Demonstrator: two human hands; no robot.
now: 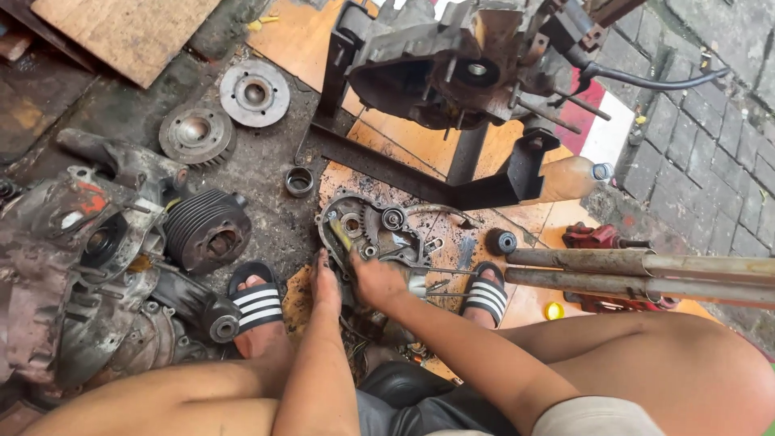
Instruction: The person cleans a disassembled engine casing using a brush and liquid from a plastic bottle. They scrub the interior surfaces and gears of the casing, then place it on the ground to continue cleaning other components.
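Note:
A greasy engine side cover (373, 232) with small gears and bearings lies on the floor between my sandalled feet. My right hand (376, 280) is closed around a slim tool (341, 234) with a yellowish end, which points into the cover's left side. My left hand (325, 284) lies beside it with the fingers stretched flat against the cover's near left edge, holding nothing I can see. Both hands are black with oil.
An engine block (452, 64) sits on a black steel stand (476, 190) ahead. At the left are a finned cylinder (206, 230), a dirty engine casing (73, 266), two round discs (255, 93) and a metal ring (299, 182). Two rusty tubes (646, 274) cross at the right, near a plastic bottle (573, 178).

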